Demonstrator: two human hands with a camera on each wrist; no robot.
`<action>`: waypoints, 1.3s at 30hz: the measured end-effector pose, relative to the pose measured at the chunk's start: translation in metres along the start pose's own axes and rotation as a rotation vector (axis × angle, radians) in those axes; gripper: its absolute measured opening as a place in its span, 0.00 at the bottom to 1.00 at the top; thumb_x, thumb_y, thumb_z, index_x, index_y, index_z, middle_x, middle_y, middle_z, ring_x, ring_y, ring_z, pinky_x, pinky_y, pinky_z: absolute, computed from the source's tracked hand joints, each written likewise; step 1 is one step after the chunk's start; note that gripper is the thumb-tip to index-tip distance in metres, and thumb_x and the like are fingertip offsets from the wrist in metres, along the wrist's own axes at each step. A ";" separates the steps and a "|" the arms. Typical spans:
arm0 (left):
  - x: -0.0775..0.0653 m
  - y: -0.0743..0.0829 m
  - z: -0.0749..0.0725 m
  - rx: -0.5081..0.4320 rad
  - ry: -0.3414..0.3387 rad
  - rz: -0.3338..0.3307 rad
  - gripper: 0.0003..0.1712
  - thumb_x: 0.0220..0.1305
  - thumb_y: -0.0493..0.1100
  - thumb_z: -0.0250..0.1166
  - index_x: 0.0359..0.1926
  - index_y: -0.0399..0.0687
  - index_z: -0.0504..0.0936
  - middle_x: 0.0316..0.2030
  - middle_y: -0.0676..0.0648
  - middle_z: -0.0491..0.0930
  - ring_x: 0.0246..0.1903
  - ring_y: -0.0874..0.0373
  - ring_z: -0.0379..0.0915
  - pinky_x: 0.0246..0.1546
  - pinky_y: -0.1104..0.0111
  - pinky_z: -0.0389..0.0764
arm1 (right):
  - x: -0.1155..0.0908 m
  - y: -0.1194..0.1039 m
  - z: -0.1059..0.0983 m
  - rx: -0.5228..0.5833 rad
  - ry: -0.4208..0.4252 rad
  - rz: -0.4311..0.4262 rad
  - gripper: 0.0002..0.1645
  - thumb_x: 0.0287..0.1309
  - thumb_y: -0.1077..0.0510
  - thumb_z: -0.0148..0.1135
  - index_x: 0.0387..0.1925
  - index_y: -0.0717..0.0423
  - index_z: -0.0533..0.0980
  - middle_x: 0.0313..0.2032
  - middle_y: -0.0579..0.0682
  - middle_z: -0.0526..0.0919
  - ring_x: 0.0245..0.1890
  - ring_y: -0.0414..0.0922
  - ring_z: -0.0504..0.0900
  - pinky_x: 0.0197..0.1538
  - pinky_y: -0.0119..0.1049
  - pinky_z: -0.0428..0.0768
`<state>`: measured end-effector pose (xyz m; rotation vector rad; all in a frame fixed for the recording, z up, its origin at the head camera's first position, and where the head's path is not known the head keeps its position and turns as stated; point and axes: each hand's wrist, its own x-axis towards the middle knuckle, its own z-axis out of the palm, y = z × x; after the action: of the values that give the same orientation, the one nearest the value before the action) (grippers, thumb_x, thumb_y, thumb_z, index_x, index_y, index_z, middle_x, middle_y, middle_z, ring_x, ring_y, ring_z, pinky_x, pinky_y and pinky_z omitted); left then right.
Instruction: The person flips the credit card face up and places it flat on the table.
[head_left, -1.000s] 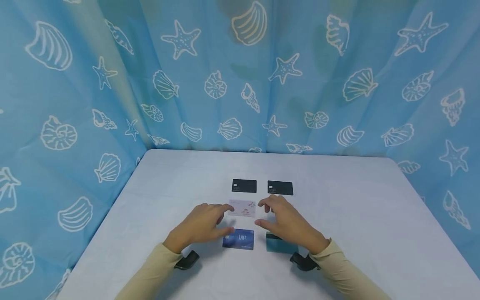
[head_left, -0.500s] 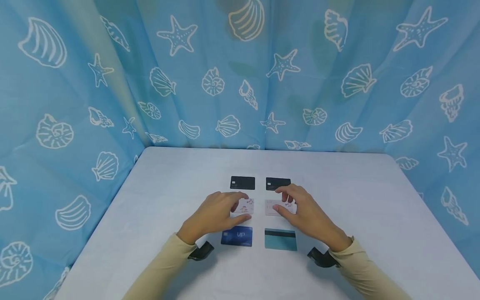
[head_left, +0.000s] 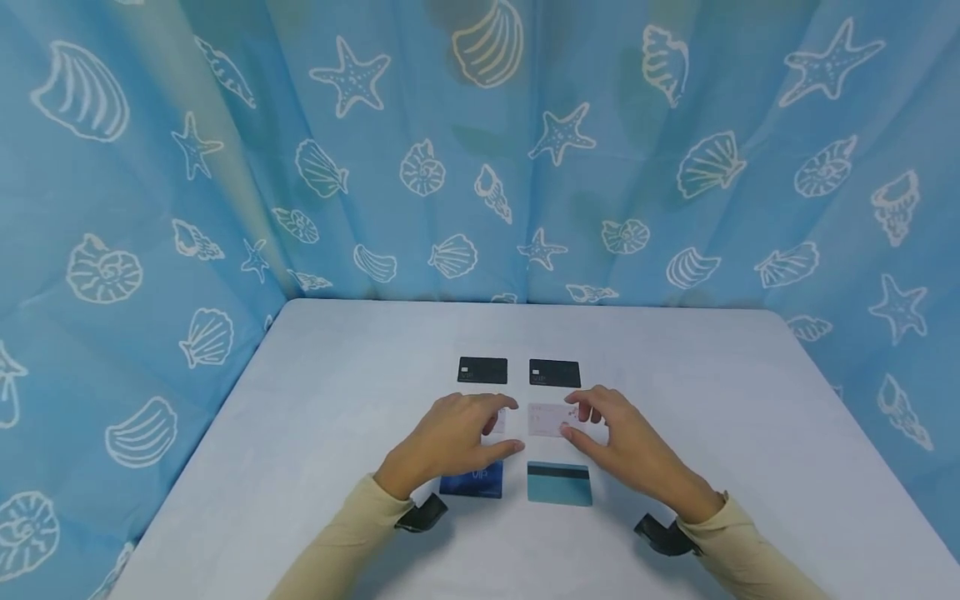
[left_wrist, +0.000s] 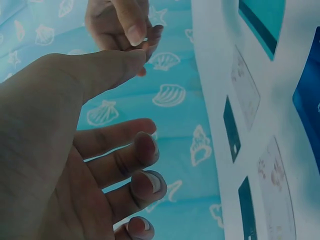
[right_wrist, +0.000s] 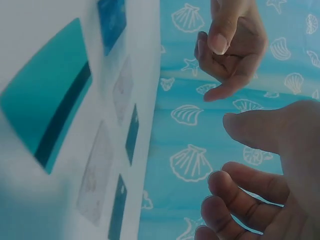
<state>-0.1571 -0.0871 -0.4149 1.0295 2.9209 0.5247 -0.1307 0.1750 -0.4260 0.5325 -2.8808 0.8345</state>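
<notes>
My left hand (head_left: 450,435) hovers with fingers spread and holds nothing. In the head view it covers most of the left pale pink card (head_left: 499,423) and the top of the blue VIP card (head_left: 472,485). Across from it, my right hand (head_left: 628,440) is also raised, its thumb and fingers parted around air. Its fingertips overlap the right end of the other pale pink card (head_left: 545,420). Nearer me lies a teal card (head_left: 558,490) with a dark stripe. Both wrist views show the hands facing each other above the cards, palms bare.
Two black cards (head_left: 482,371) lie side by side at the back of the group, making two columns of cards on the white tabletop (head_left: 360,367). A blue curtain (head_left: 337,200) with shell and starfish prints hangs behind and at the sides. Each wrist wears a black device (head_left: 423,514).
Both hands have shifted to the right, the right one uncovering the right pale pink card and the teal card. My left hand now covers more of the left pale pink card. The cards stay put.
</notes>
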 end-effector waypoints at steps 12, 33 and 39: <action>0.004 0.004 0.013 -0.016 -0.046 0.008 0.32 0.65 0.63 0.69 0.63 0.51 0.82 0.23 0.56 0.79 0.20 0.67 0.65 0.25 0.74 0.67 | -0.010 0.014 0.006 -0.002 -0.081 0.058 0.28 0.63 0.50 0.72 0.61 0.53 0.76 0.40 0.47 0.77 0.43 0.45 0.73 0.41 0.30 0.76; 0.009 0.009 0.049 0.092 -0.160 0.067 0.34 0.63 0.67 0.69 0.62 0.52 0.82 0.54 0.55 0.88 0.41 0.66 0.82 0.47 0.67 0.81 | -0.021 0.029 0.013 -0.064 -0.213 0.012 0.37 0.52 0.45 0.80 0.61 0.54 0.78 0.42 0.41 0.77 0.45 0.42 0.70 0.46 0.39 0.76; 0.007 0.013 0.053 0.126 -0.174 0.055 0.36 0.61 0.68 0.70 0.62 0.51 0.82 0.51 0.54 0.89 0.33 0.67 0.74 0.37 0.72 0.74 | -0.026 0.034 0.019 -0.078 -0.247 0.028 0.38 0.47 0.43 0.82 0.59 0.51 0.79 0.44 0.39 0.77 0.46 0.40 0.70 0.51 0.43 0.77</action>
<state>-0.1489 -0.0568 -0.4603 1.1100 2.8097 0.2395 -0.1180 0.1996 -0.4634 0.6291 -3.1354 0.7020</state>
